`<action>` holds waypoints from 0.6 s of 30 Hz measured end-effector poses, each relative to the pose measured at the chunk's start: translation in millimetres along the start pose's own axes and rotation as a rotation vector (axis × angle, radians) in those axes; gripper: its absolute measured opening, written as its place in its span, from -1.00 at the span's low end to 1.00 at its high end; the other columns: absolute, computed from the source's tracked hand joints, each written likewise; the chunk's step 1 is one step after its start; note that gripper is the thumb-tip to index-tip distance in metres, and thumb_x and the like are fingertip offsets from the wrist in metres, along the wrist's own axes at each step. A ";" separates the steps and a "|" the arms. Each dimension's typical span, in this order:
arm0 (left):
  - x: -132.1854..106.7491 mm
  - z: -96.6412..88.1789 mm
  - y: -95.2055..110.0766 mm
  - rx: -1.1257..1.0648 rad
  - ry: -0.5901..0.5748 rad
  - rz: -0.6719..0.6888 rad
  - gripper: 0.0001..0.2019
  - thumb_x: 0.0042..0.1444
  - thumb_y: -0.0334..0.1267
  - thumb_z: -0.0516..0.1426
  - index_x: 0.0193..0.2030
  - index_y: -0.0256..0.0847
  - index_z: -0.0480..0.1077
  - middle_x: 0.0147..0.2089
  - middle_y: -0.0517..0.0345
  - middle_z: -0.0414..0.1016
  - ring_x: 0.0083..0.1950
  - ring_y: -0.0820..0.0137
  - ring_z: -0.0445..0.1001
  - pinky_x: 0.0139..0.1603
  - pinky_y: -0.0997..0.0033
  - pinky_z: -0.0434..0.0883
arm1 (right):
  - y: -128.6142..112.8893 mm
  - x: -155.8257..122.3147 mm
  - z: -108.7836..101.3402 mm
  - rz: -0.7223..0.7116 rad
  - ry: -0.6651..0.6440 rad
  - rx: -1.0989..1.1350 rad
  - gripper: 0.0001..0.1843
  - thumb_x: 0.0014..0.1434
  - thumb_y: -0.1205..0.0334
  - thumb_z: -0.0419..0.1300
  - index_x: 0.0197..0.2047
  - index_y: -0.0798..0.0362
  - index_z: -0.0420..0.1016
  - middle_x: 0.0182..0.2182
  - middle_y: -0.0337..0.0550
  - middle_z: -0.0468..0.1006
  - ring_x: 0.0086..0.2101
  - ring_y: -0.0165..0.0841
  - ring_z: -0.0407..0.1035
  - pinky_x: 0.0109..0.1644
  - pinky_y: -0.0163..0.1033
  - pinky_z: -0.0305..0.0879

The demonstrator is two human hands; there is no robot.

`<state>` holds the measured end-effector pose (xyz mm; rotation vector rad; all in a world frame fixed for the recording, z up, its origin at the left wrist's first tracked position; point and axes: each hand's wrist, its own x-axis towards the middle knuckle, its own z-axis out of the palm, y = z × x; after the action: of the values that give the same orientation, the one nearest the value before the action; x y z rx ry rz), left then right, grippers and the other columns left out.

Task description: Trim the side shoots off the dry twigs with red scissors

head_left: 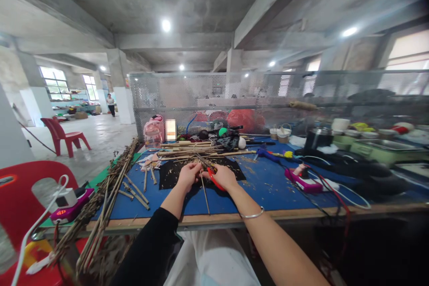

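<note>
My left hand (190,175) is closed on a thin dry stalk (205,193), which slants down toward the table's front edge. In my right hand (224,177) is a pair of scissors (214,178) with red handles; the blades point away from me, up past the fingers. Both hands are close together over a black cloth (169,178) strewn with pale plant scraps. Just beyond the hands lie several longer dry stalks (187,146). Short cut stalk pieces (136,194) rest on the blue mat left of my left hand.
A bundle of dry branches (110,187) overhangs the table's left edge. Purple power strips sit at left (72,205) and right (303,182), with trailing cables. A blue glue gun (268,155) lies at right. A perforated metal screen (208,91) stands behind. A person (110,104) is far off.
</note>
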<state>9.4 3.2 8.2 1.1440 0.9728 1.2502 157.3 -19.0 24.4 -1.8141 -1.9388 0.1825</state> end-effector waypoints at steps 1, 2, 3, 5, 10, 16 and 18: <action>0.7 -0.4 -0.4 -0.017 -0.001 -0.006 -0.60 -0.27 0.02 0.24 -0.42 -0.30 0.34 -0.51 0.19 0.38 -0.63 0.63 0.25 -0.71 0.66 0.09 | -0.8 -0.8 -0.6 -0.004 0.002 0.010 -0.40 -0.14 -0.31 0.10 -0.16 -0.07 0.44 -0.25 -0.12 0.53 -0.24 -0.23 0.40 -0.27 -0.29 0.19; 1.4 -0.7 -0.7 -0.029 -0.006 -0.012 -0.59 -0.27 0.02 0.24 -0.40 -0.30 0.35 -0.50 0.18 0.39 -0.63 0.63 0.25 -0.71 0.66 0.09 | -1.6 -1.4 -1.0 -0.008 -0.003 0.022 -0.39 -0.14 -0.30 0.11 -0.13 -0.07 0.43 -0.24 -0.12 0.52 -0.24 -0.24 0.40 -0.26 -0.29 0.20; 1.9 -0.8 -1.0 -0.034 -0.011 -0.017 -0.59 -0.27 0.01 0.24 -0.39 -0.30 0.37 -0.50 0.18 0.39 -0.64 0.64 0.24 -0.71 0.65 0.09 | -2.2 -1.9 -1.2 -0.012 -0.011 0.036 -0.38 -0.14 -0.30 0.12 -0.12 -0.06 0.41 -0.23 -0.12 0.52 -0.24 -0.24 0.40 -0.27 -0.30 0.20; 2.4 -0.9 -1.3 -0.034 -0.017 -0.022 -0.58 -0.27 0.01 0.24 -0.36 -0.31 0.39 -0.50 0.18 0.39 -0.64 0.64 0.23 -0.71 0.65 0.08 | -2.8 -2.6 -1.4 -0.020 -0.026 0.060 -0.39 -0.14 -0.29 0.12 -0.12 -0.05 0.40 -0.24 -0.12 0.51 -0.25 -0.25 0.40 -0.29 -0.31 0.20; 0.8 -0.3 0.1 -0.031 -0.040 -0.024 -0.57 -0.27 0.01 0.25 -0.33 -0.32 0.42 -0.50 0.16 0.39 -0.62 0.62 0.25 -0.71 0.66 0.09 | -2.2 -2.9 -0.9 -0.031 -0.027 0.086 -0.44 -0.11 -0.23 0.14 -0.15 -0.02 0.39 -0.26 -0.13 0.51 -0.27 -0.28 0.39 -0.31 -0.33 0.18; -6.8 -2.9 1.7 -0.011 -0.078 -0.034 -0.57 -0.25 -0.02 0.25 -0.27 -0.29 0.45 -0.50 0.17 0.39 -0.61 0.64 0.23 -0.64 0.66 0.16 | -0.7 -1.7 1.9 -0.039 -0.008 0.076 -0.46 -0.10 -0.23 0.13 -0.17 -0.02 0.41 -0.27 -0.13 0.51 -0.26 -0.27 0.40 -0.30 -0.32 0.18; -8.7 -4.6 1.7 0.000 -0.111 -0.031 -0.54 -0.25 -0.04 0.25 -0.20 -0.27 0.44 -0.52 0.18 0.39 -0.61 0.65 0.22 -0.62 0.65 0.18 | -0.4 -1.7 2.4 -0.041 -0.008 0.064 -0.45 -0.10 -0.25 0.12 -0.15 -0.03 0.40 -0.26 -0.12 0.51 -0.26 -0.26 0.40 -0.30 -0.32 0.18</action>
<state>3.8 -5.0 8.5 1.1812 0.9046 1.1498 156.0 -20.1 22.0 -1.7335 -1.9512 0.2360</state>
